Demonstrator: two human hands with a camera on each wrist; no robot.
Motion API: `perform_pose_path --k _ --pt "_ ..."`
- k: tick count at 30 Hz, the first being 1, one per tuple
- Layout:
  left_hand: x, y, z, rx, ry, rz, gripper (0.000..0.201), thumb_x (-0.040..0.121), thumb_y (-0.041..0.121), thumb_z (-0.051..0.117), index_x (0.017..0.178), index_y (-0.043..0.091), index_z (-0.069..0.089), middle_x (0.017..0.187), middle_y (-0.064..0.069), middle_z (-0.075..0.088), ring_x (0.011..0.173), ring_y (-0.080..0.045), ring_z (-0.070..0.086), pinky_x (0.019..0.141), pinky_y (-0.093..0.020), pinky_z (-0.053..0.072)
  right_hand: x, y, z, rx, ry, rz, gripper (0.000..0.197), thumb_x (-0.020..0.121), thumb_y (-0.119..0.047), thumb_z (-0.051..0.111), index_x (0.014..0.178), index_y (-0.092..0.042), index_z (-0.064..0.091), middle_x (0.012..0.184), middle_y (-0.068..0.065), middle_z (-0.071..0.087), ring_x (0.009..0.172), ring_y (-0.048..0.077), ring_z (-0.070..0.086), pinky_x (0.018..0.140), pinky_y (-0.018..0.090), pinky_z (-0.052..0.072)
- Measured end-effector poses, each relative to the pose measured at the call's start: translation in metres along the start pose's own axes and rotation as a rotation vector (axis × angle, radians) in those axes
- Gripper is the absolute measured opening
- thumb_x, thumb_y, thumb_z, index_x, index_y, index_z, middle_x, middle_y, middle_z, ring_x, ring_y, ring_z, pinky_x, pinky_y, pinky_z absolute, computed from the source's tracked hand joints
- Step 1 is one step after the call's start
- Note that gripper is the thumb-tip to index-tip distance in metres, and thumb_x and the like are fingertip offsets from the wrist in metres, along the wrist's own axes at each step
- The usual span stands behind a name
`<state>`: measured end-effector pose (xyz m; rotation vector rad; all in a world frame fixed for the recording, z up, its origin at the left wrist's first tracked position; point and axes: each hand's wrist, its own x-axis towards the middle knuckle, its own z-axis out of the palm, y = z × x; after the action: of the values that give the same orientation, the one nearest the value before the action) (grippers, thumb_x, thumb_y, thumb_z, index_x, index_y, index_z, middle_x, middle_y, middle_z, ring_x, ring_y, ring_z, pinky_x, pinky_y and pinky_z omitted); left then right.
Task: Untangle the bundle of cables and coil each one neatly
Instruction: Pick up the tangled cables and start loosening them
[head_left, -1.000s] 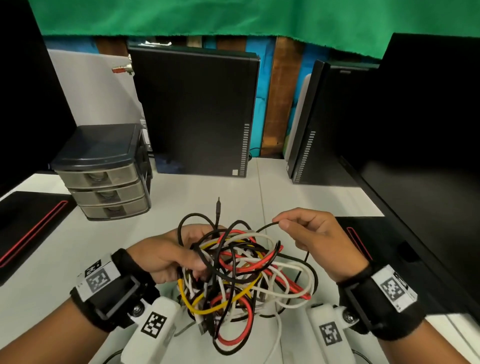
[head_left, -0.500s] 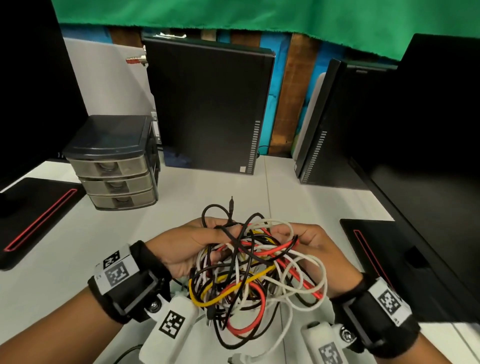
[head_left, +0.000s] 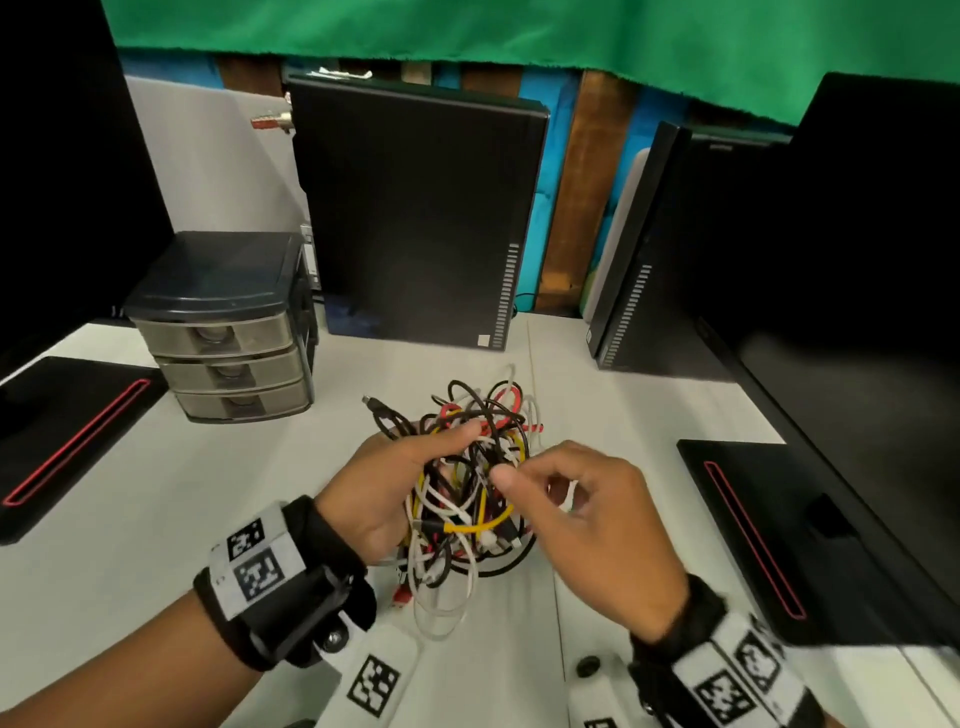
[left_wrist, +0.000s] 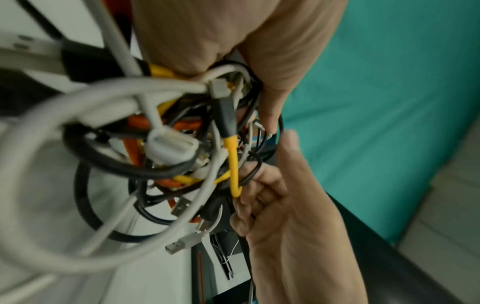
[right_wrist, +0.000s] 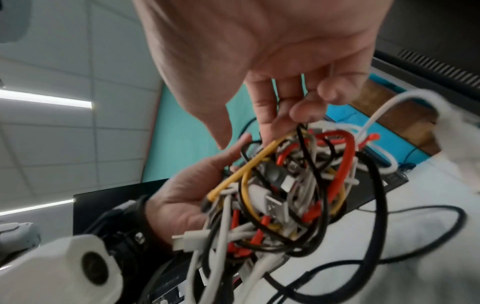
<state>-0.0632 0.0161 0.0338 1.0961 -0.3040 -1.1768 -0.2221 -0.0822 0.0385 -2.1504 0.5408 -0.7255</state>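
A tangled cable bundle (head_left: 470, 488) of black, white, red and yellow cables hangs above the white table (head_left: 156, 545). My left hand (head_left: 415, 457) grips it from the left, thumb over the top strands and fingers hidden beneath. My right hand (head_left: 540, 478) sits at the bundle's near right, fingers curled, pinching a thin black strand beside a yellow loop (left_wrist: 235, 174). In the left wrist view the left hand (left_wrist: 233, 41) is above the cable bundle (left_wrist: 168, 144) and the right hand (left_wrist: 259, 195) below it. The right wrist view shows the right hand (right_wrist: 298, 107) over the cable bundle (right_wrist: 285, 195) and the left hand (right_wrist: 187, 185) cupping it.
A grey three-drawer unit (head_left: 223, 332) stands at the back left. Two black computer towers (head_left: 415, 218) (head_left: 639, 249) stand behind. A dark monitor (head_left: 857, 260) fills the right, with black bases (head_left: 72, 431) (head_left: 779, 519) on both sides.
The bundle has been turned in my left hand and carried a little farther away. My right hand left the black loop, pushed into the tangle, and now pinches a strand at its near right.
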Motion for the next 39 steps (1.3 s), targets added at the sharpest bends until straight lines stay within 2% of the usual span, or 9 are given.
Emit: perform_pose_path --k 8,12,14,16,22,27,32,35,39 --pt "-0.007 -0.013 0.015 0.188 0.016 0.329 0.035 0.075 0.005 0.079 0.108 0.001 0.072 0.108 -0.020 0.074 0.102 -0.036 0.071 0.091 -0.046 0.056 0.003 0.017 0.005 0.205 0.001 0.164 0.022 0.091 -0.019 0.070 0.069 -0.018 0.070 0.062 -0.006 0.060 0.060 0.005 0.051 0.061 0.024 0.045" --pt "-0.007 -0.005 0.017 0.228 0.126 0.428 0.027 0.069 0.016 0.082 0.094 0.009 0.075 0.092 -0.012 0.077 0.079 -0.022 0.075 0.069 -0.029 0.058 0.005 0.013 0.006 0.519 -0.083 0.217 0.009 0.093 -0.010 0.068 0.086 -0.005 0.072 0.075 0.003 0.068 0.057 0.001 0.049 0.055 0.011 0.038" --pt "-0.001 0.000 0.016 0.150 0.273 0.379 0.019 0.074 0.026 0.081 0.083 0.012 0.073 0.071 -0.003 0.074 0.050 -0.010 0.065 0.047 -0.016 0.049 0.004 0.006 0.005 0.688 -0.192 0.236 0.014 0.089 -0.016 0.071 0.089 -0.003 0.069 0.075 0.007 0.068 0.048 0.004 0.040 0.046 0.013 0.032" --pt "0.007 0.008 0.006 0.054 0.380 0.262 0.031 0.080 0.041 0.078 0.086 0.012 0.068 0.053 0.004 0.063 0.036 -0.006 0.053 0.053 -0.017 0.055 0.004 0.001 -0.002 0.755 -0.303 0.225 0.020 0.081 -0.028 0.073 0.089 -0.010 0.071 0.067 0.011 0.061 0.044 0.006 0.033 0.043 0.015 0.028" --pt "0.006 0.016 -0.004 0.103 0.374 0.370 0.027 0.082 0.045 0.075 0.079 0.019 0.071 0.058 0.005 0.062 0.040 -0.007 0.042 0.038 -0.018 0.031 0.006 0.002 -0.005 0.537 -0.338 0.314 0.029 0.098 -0.038 0.055 0.121 -0.028 0.069 0.039 -0.001 0.037 0.034 0.008 0.027 0.051 0.025 0.030" --pt "0.011 0.011 -0.006 0.026 0.498 0.446 0.037 0.077 0.044 0.082 0.097 0.014 0.076 0.087 -0.004 0.078 0.069 -0.014 0.073 0.066 -0.028 0.059 0.001 -0.004 -0.011 0.547 -0.393 0.088 0.021 0.095 -0.023 0.060 0.106 -0.016 0.077 0.057 0.007 0.061 0.044 0.002 0.042 0.053 0.009 0.036" --pt "0.012 0.031 -0.024 -0.090 0.661 0.446 0.051 0.073 0.049 0.084 0.106 0.013 0.068 0.093 -0.004 0.078 0.073 -0.017 0.075 0.074 -0.037 0.061 0.004 -0.003 -0.025 0.277 -0.533 -0.003 0.027 0.086 -0.050 0.070 0.100 -0.028 0.078 0.084 -0.002 0.073 0.062 0.039 0.046 0.058 0.044 0.037" --pt "-0.001 0.025 -0.008 0.065 0.556 0.588 0.038 0.082 0.036 0.080 0.105 0.007 0.071 0.096 -0.009 0.077 0.090 -0.026 0.075 0.081 -0.042 0.060 0.009 0.001 -0.019 0.285 -0.465 0.008 0.049 0.085 -0.065 0.060 0.099 -0.021 0.075 0.086 0.002 0.076 0.078 0.029 0.064 0.071 0.037 0.047" --pt "-0.010 -0.002 0.020 0.250 0.492 0.707 0.023 0.079 0.022 0.081 0.087 0.004 0.070 0.078 -0.006 0.076 0.072 -0.013 0.073 0.064 -0.022 0.055 0.008 0.004 0.002 0.352 -0.252 0.131 0.049 0.090 -0.052 0.058 0.082 -0.006 0.072 0.052 0.010 0.062 0.046 0.015 0.044 0.060 0.016 0.041"
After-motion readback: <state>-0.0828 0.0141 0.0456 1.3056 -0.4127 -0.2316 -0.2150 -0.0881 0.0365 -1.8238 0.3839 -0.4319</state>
